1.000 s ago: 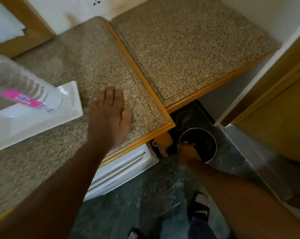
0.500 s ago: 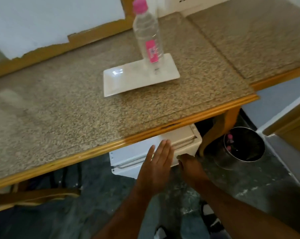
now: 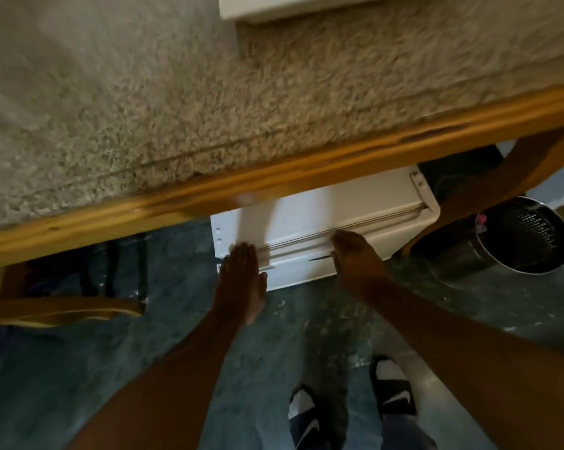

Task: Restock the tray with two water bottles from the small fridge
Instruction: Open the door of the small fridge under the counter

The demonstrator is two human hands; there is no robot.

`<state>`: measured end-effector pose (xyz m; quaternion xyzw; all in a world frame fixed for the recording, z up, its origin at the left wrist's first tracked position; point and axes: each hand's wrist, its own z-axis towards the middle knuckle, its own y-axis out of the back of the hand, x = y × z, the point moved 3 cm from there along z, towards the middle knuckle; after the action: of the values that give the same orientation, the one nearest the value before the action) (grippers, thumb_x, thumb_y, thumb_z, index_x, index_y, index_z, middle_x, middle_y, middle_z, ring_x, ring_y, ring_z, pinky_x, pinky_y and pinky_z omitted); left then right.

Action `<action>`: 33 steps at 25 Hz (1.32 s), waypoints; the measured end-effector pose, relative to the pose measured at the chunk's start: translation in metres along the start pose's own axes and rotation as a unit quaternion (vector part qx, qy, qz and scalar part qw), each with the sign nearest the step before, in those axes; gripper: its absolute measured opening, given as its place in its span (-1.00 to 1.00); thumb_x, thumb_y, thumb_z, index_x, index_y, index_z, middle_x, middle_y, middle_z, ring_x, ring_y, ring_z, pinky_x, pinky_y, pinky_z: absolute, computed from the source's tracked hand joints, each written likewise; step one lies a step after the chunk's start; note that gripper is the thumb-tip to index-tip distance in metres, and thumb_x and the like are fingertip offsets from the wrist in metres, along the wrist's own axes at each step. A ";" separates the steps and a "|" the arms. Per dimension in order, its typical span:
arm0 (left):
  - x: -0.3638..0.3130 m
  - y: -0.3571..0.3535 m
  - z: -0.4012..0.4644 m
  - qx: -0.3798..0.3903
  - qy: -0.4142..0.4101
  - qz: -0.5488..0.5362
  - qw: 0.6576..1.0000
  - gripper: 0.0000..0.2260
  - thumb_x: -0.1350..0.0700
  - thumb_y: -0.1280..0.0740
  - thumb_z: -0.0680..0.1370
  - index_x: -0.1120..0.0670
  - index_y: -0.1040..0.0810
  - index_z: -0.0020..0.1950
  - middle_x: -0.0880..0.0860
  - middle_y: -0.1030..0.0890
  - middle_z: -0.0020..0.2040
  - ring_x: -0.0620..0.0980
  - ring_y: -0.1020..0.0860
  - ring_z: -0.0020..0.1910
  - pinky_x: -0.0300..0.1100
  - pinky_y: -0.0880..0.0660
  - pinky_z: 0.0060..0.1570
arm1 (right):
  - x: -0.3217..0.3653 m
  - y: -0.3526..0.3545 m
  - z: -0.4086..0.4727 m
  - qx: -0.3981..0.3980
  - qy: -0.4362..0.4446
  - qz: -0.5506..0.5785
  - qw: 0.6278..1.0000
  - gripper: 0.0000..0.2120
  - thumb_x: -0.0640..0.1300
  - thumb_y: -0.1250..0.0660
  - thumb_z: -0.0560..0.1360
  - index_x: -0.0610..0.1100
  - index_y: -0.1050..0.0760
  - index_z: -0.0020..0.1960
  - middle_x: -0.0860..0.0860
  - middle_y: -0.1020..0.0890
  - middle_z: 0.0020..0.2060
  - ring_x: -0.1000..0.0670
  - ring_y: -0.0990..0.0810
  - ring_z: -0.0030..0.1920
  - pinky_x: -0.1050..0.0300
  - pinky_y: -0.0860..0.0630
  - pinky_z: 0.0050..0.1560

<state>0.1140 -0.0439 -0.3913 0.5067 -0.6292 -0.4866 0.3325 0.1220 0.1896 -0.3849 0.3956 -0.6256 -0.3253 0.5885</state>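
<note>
Landmark: the small fridge (image 3: 326, 219), white, sat under the wooden front edge of the granite counter (image 3: 183, 102), only its top front showing.
Left hand (image 3: 241, 274): lay flat with fingers straight and close together, holding nothing, against the fridge's left front corner.
Right hand (image 3: 355, 258): was at the fridge's door seam, right of centre, fingertips at the metal strip; whether they gripped it could not be told.
Tray (image 3: 293, 6): white, only its near edge visible, on the counter behind the fridge.
Water bottles: none visible.
Bin (image 3: 520, 238): metal, perforated, on the floor right of the fridge.
</note>
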 end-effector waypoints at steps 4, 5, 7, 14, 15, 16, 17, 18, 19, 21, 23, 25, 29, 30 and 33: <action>0.001 -0.006 0.013 -0.004 0.009 0.016 1.000 -0.45 -0.05 -0.07 0.61 0.24 -0.13 0.51 0.30 -0.26 0.48 0.31 -0.23 0.44 0.12 -0.18 0.44 | 0.006 -0.011 0.022 0.049 0.048 -0.048 0.996 -0.64 -0.19 -0.23 0.57 -0.35 -0.40 0.30 -0.33 -0.49 0.27 -0.31 -0.44 0.27 -0.15 -0.32 0.36; 0.001 -0.007 0.013 -0.009 0.010 0.023 1.000 -0.45 -0.07 -0.07 0.60 0.23 -0.15 0.50 0.29 -0.30 0.43 0.31 -0.27 0.38 0.12 -0.24 0.39 | 0.008 -0.014 0.026 0.052 0.045 -0.044 0.997 -0.66 -0.16 -0.22 0.58 -0.32 -0.41 0.29 -0.31 -0.48 0.26 -0.29 -0.43 0.24 -0.14 -0.33 0.32; 0.001 -0.012 0.012 -0.015 0.008 0.023 1.000 -0.44 -0.08 -0.09 0.59 0.22 -0.16 0.49 0.28 -0.36 0.37 0.29 -0.33 0.32 0.12 -0.29 0.34 | 0.014 -0.017 0.030 0.042 0.037 -0.047 0.997 -0.71 -0.14 -0.24 0.55 -0.28 -0.43 0.22 -0.26 -0.48 0.21 -0.23 -0.44 0.17 -0.08 -0.40 0.22; -0.002 -0.023 0.009 -0.037 0.040 -0.005 0.999 -0.43 0.03 -0.23 0.52 0.19 -0.19 0.48 0.25 -0.36 0.40 0.26 -0.31 0.36 0.13 -0.27 0.39 | 0.009 -0.020 0.034 0.022 0.050 -0.074 0.996 -0.72 -0.08 -0.34 0.48 -0.23 -0.46 0.11 -0.21 -0.53 0.10 -0.19 -0.48 0.06 -0.03 -0.43 0.10; -0.004 -0.024 0.009 -0.040 0.046 -0.012 0.998 -0.43 0.04 -0.24 0.51 0.20 -0.20 0.47 0.26 -0.36 0.39 0.27 -0.32 0.34 0.13 -0.29 0.38 | 0.008 -0.021 0.035 0.024 0.050 -0.076 0.996 -0.71 -0.07 -0.34 0.48 -0.22 -0.46 0.12 -0.20 -0.53 0.10 -0.20 -0.48 0.06 -0.04 -0.42 0.10; -0.005 -0.025 0.009 -0.041 0.051 -0.017 0.998 -0.44 0.05 -0.24 0.51 0.21 -0.20 0.46 0.27 -0.37 0.38 0.27 -0.33 0.33 0.14 -0.30 0.37 | 0.008 -0.021 0.035 0.024 0.051 -0.077 0.995 -0.70 -0.07 -0.34 0.48 -0.22 -0.46 0.12 -0.20 -0.52 0.11 -0.20 -0.48 0.07 -0.04 -0.42 0.10; -0.006 -0.025 0.008 -0.040 0.056 -0.020 0.997 -0.44 0.06 -0.23 0.51 0.21 -0.20 0.46 0.27 -0.36 0.38 0.28 -0.33 0.33 0.15 -0.30 0.36 | 0.008 -0.021 0.035 0.027 0.049 -0.078 0.995 -0.70 -0.06 -0.34 0.48 -0.21 -0.45 0.12 -0.20 -0.52 0.12 -0.20 -0.47 0.07 -0.04 -0.41 0.10; -0.007 -0.025 0.007 -0.040 0.058 -0.022 0.997 -0.45 0.07 -0.22 0.51 0.22 -0.20 0.46 0.28 -0.36 0.39 0.29 -0.33 0.33 0.15 -0.30 0.37 | 0.008 -0.021 0.035 0.027 0.049 -0.078 0.995 -0.70 -0.06 -0.34 0.48 -0.21 -0.45 0.12 -0.19 -0.52 0.12 -0.19 -0.47 0.07 -0.04 -0.41 0.10; -0.007 -0.025 0.007 -0.038 0.059 -0.023 0.997 -0.44 0.08 -0.22 0.51 0.23 -0.19 0.47 0.28 -0.35 0.39 0.29 -0.32 0.34 0.16 -0.28 0.37 | 0.008 -0.020 0.035 0.029 0.047 -0.077 0.995 -0.69 -0.05 -0.34 0.48 -0.21 -0.46 0.13 -0.19 -0.52 0.12 -0.19 -0.47 0.08 -0.03 -0.41 0.10; -0.007 -0.025 0.007 -0.031 0.062 -0.023 0.997 -0.44 0.08 -0.21 0.52 0.22 -0.17 0.48 0.28 -0.32 0.43 0.30 -0.29 0.37 0.17 -0.25 0.40 | 0.009 -0.020 0.035 0.034 0.046 -0.077 0.995 -0.69 -0.06 -0.34 0.48 -0.22 -0.46 0.14 -0.19 -0.52 0.13 -0.19 -0.47 0.09 -0.03 -0.41 0.12; -0.007 -0.026 0.006 -0.025 0.064 -0.022 0.997 -0.43 0.08 -0.19 0.54 0.23 -0.14 0.50 0.28 -0.28 0.46 0.29 -0.25 0.41 0.17 -0.20 0.43 | 0.009 -0.019 0.035 0.039 0.046 -0.079 0.995 -0.68 -0.06 -0.34 0.48 -0.22 -0.46 0.14 -0.20 -0.51 0.15 -0.20 -0.47 0.10 -0.05 -0.41 0.13; -0.008 -0.026 0.005 -0.020 0.065 -0.017 0.998 -0.43 0.08 -0.17 0.56 0.23 -0.09 0.51 0.28 -0.25 0.48 0.28 -0.22 0.44 0.16 -0.14 0.47 | 0.009 -0.019 0.035 0.038 0.047 -0.079 0.995 -0.68 -0.06 -0.35 0.48 -0.23 -0.46 0.15 -0.20 -0.51 0.16 -0.21 -0.47 0.11 -0.06 -0.41 0.13; -0.011 -0.025 0.004 -0.027 0.068 -0.021 0.997 -0.43 0.08 -0.17 0.57 0.22 -0.08 0.52 0.26 -0.24 0.49 0.26 -0.20 0.45 0.16 -0.12 0.48 | 0.009 -0.019 0.034 0.039 0.050 -0.079 0.995 -0.68 -0.07 -0.34 0.50 -0.24 -0.46 0.16 -0.21 -0.50 0.19 -0.22 -0.46 0.13 -0.07 -0.39 0.16; -0.011 -0.026 0.004 -0.027 0.069 -0.021 0.997 -0.43 0.08 -0.16 0.57 0.22 -0.07 0.52 0.26 -0.24 0.49 0.25 -0.20 0.46 0.15 -0.11 0.48 | 0.009 -0.019 0.034 0.040 0.051 -0.077 0.995 -0.67 -0.07 -0.34 0.50 -0.25 -0.46 0.17 -0.22 -0.49 0.20 -0.22 -0.45 0.14 -0.08 -0.39 0.17; -0.012 -0.026 0.004 -0.028 0.068 -0.018 0.997 -0.43 0.08 -0.13 0.58 0.23 -0.04 0.53 0.26 -0.22 0.49 0.25 -0.18 0.47 0.16 -0.09 0.49 | 0.009 -0.019 0.034 0.043 0.052 -0.077 0.995 -0.66 -0.07 -0.34 0.50 -0.25 -0.45 0.18 -0.22 -0.48 0.22 -0.23 -0.44 0.17 -0.08 -0.39 0.18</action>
<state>0.1219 -0.0316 -0.4164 0.5404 -0.5822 -0.4744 0.3793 0.0900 0.1704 -0.3998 0.4837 -0.5758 -0.3212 0.5756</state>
